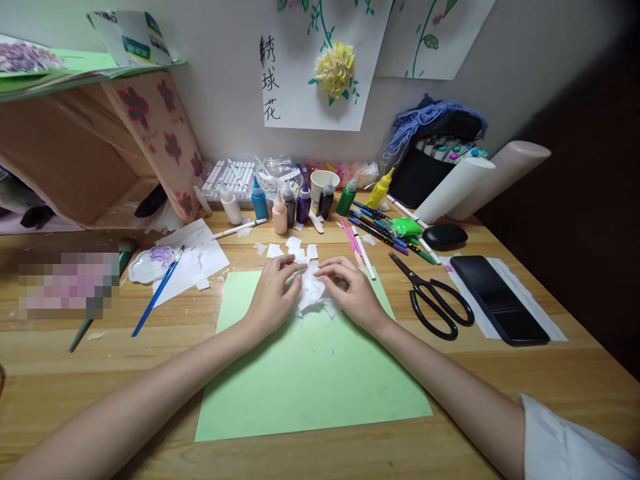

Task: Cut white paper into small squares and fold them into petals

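A small clump of white paper pieces (313, 291) lies on a light green sheet (310, 380), near its far edge. From the left, my left hand (274, 290) reaches it with curved fingers, and the thumb and index finger close on the clump's side. My right hand (354, 293) pinches the opposite side of the same paper between thumb and fingers. Part of the paper is hidden behind the fingertips. Just beyond the hands, several loose white paper squares (274, 251) are scattered on the wooden table.
Behind stands a row of paint bottles (303, 205) and a paper cup (325, 183). To the right lie black-handled scissors (433, 300), a phone (500, 300) and several pens (380, 230). On the left are a paint palette (145, 267) and a blue brush (157, 293).
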Action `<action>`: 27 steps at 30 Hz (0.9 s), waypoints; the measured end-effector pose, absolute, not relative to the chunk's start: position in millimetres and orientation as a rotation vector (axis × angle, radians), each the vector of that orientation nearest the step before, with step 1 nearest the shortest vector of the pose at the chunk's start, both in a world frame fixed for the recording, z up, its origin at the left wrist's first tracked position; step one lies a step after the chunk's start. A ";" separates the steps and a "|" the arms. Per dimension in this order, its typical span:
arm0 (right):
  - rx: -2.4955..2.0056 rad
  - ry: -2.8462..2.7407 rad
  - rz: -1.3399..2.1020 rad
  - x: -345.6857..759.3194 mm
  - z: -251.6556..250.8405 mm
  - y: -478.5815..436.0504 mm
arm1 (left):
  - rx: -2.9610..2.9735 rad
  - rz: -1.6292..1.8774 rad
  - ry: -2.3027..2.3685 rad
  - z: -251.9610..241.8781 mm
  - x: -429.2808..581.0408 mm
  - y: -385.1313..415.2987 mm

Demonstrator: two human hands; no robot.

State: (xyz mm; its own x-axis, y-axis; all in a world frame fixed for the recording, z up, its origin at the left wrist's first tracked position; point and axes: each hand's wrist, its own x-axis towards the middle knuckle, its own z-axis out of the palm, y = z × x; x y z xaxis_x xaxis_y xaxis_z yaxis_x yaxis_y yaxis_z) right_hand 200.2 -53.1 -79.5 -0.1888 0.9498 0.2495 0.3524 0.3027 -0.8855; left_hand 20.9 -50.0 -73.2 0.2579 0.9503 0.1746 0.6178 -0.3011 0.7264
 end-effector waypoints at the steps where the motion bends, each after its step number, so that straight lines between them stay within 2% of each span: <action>1: -1.196 -1.715 0.885 200.2 -79.6 -53.1 | 2.034 0.801 1.432 -73.3 21.1 -50.3; 13: -1.211 -1.734 0.888 199.3 -76.8 -53.3 | 2.134 0.841 1.343 -73.8 19.4 -50.9; 22: -1.134 -1.589 0.899 199.6 -79.6 -55.3 | 2.218 0.972 0.915 -63.9 18.5 -59.7; 27: -1.099 -1.548 0.827 199.8 -81.7 -55.9 | 2.169 0.995 0.969 -64.7 19.3 -59.5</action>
